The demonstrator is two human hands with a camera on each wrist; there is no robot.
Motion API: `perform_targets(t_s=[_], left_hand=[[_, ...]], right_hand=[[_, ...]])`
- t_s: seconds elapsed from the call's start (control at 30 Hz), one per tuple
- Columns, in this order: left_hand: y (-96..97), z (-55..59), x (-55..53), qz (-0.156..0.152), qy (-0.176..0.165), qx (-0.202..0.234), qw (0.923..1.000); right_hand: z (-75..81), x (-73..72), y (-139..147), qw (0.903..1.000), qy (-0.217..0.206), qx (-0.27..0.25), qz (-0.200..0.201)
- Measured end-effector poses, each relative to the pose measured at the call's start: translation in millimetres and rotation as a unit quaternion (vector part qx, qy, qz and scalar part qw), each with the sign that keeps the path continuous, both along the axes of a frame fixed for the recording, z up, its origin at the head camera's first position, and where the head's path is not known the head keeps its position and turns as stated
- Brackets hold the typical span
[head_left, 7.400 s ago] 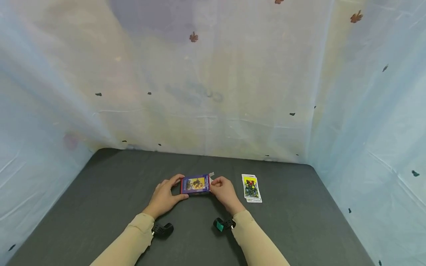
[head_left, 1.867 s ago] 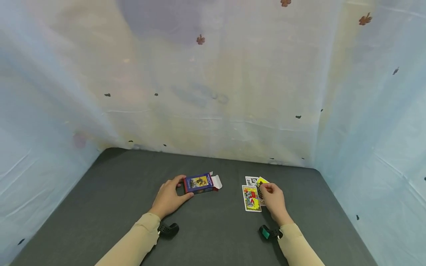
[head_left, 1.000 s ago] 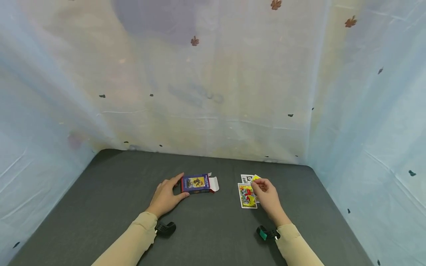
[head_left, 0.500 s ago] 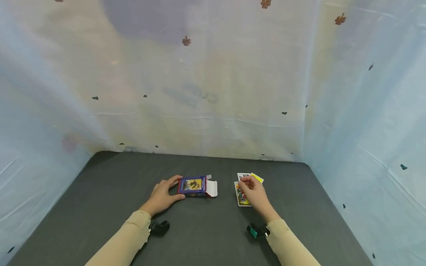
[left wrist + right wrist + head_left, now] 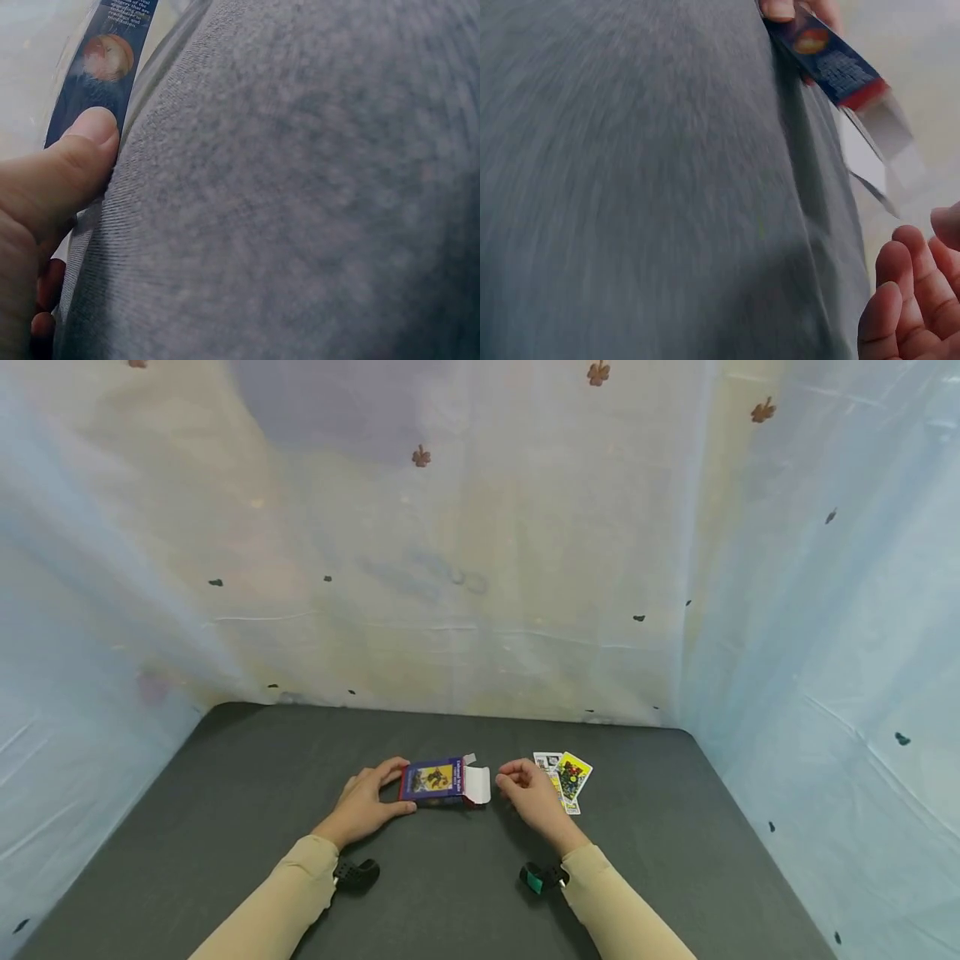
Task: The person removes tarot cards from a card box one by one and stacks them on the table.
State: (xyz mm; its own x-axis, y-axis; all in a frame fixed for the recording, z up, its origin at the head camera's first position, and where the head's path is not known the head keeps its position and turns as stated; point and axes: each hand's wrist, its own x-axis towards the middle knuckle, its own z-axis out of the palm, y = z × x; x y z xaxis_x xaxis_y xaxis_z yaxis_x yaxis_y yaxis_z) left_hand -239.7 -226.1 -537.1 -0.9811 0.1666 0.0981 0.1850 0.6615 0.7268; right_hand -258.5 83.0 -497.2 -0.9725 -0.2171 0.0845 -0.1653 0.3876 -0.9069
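A blue and red tarot card box lies on the dark table, its end flap open to the right. My left hand grips it from the left, and in the left wrist view the thumb presses its printed side. Just right of the flap, my right hand hovers with loosely bent fingers and nothing visible between them. In the right wrist view those fingers are apart from the box. Several tarot cards overlap behind the right hand, a yellow-bordered card uppermost; the hand hides part of them.
The dark table has a back edge along a pale plastic curtain. More of this sheeting rises at the left and right sides. A black wrist strap is on the left arm, another on the right.
My right hand has left the cards and moved left towards the box's flap. The cards, squared 7.4 seconds ago, now lie fanned. My left hand has stayed on the box.
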Motion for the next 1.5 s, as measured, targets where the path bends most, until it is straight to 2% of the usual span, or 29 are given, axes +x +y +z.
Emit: perform_targets(t_s=[0.13,0.33,0.43,0.63,0.8,1.03,1.1,1.17,1.27,1.37,1.5], left_hand=[[4.6,0.1,0.7,0.004,0.003,-0.002,1.0000],[14.3,0.2,4.2,0.009,0.008,-0.006,0.9999],[18.5,1.7,6.4,0.010,0.008,-0.008,0.9999],[24.3,6.1,10.8,0.018,0.010,-0.013,0.9997],[25.0,7.8,13.8,0.019,0.007,-0.019,0.9996],[21.0,6.1,11.6,0.022,0.015,-0.027,0.9993],[19.8,5.4,11.9,0.022,0.013,-0.025,0.9993],[19.0,4.5,12.5,0.023,0.010,-0.024,0.9994],[18.4,1.8,13.2,0.027,0.008,-0.022,0.9994],[17.4,1.6,13.5,0.028,0.007,-0.024,0.9993],[13.6,5.0,14.0,0.027,0.007,-0.029,0.9992]], right_hand=[[-4.1,-1.5,-12,0.9997,-0.012,0.019,0.009],[-5.2,3.9,-22,0.9979,0.016,0.060,-0.018],[-4.3,6.6,-24,0.9973,0.012,0.069,-0.024],[1.0,11.4,-25,0.9978,-0.014,0.063,-0.009],[2.1,14.9,-26,0.9976,-0.028,0.062,-0.013],[5.9,16.6,-28,0.9981,-0.018,0.058,-0.011],[6.0,16.3,-25,0.9975,-0.001,0.064,-0.029],[6.5,15.2,-19,0.9946,0.027,0.074,-0.068],[8.9,11.7,0,0.9808,0.057,0.108,-0.152],[14.7,8.2,26,0.9667,0.029,0.150,-0.206],[20.6,5.5,56,0.9527,-0.051,0.202,-0.221]])
